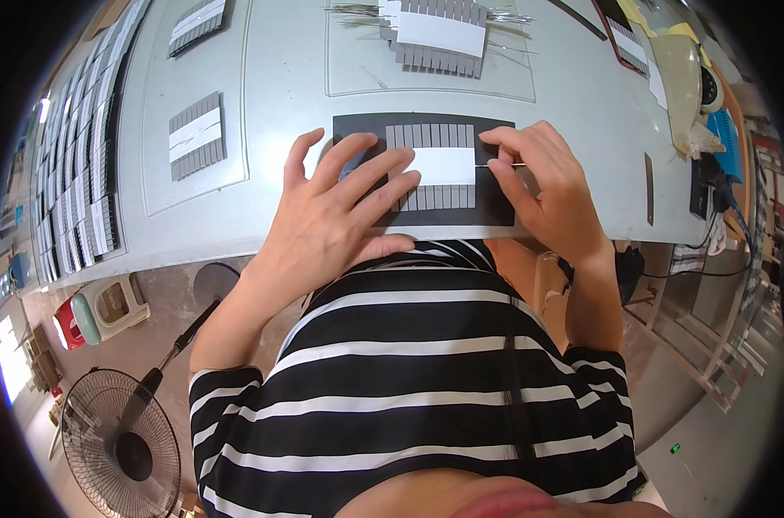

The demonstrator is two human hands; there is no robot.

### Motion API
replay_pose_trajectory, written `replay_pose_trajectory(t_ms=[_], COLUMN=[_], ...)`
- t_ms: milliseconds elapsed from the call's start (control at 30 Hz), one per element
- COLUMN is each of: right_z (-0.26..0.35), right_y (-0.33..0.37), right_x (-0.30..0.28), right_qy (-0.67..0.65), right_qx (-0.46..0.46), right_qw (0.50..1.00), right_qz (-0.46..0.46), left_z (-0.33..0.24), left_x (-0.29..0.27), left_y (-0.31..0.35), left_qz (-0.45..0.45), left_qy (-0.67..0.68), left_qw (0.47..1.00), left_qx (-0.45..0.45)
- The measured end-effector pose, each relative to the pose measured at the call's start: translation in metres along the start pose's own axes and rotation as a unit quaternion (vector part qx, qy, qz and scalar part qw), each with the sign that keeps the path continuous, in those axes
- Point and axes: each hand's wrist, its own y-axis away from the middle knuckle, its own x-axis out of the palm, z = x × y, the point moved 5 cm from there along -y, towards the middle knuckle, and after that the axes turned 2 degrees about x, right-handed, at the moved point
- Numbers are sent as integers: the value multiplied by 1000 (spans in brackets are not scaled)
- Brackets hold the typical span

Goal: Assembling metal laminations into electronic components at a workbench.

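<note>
On the mat (495,210), the left hand (323,207), fingers spread, touches the left part of the central card (448,166), from whose right edge the wire (482,166) runs sideways to the nearer right hand (551,183), pinching it over the mat's right side.

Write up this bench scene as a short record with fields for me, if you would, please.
Left hand: spread, over the left part of the grey slatted piece
Right hand: at a thin wire by the piece's right edge; whether its grip is closed is unclear
Workpiece: grey slats crossed by a white band, lying on a dark mat
Beyond the mat: a pile of similar pieces, wires jutting out both sides
Floor, left: a black fan
</note>
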Motion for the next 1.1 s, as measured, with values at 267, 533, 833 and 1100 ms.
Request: replay_pose_trajectory(t_ms=[267, 533, 833, 1100], right_z=[26, -2, 16, 31], right_y=[-10, 19, 32, 31], right_x=[29, 4, 18, 26], right_qy=[10, -211, 199, 320], right_qx=[-78, 45, -96, -113], right_qw=[997, 976, 975, 939], right_qz=[-8, -33, -39, -54], left_z=[-2, 0, 1, -1], left_x=[0, 5, 4, 4], left_y=[-2, 2, 2, 2], left_qz=[11, -13, -10, -13], left_qy=[20, 33, 39, 44], left_qw=[1000, 999, 999, 999], left_qx=[-7, -11, -15, -17])
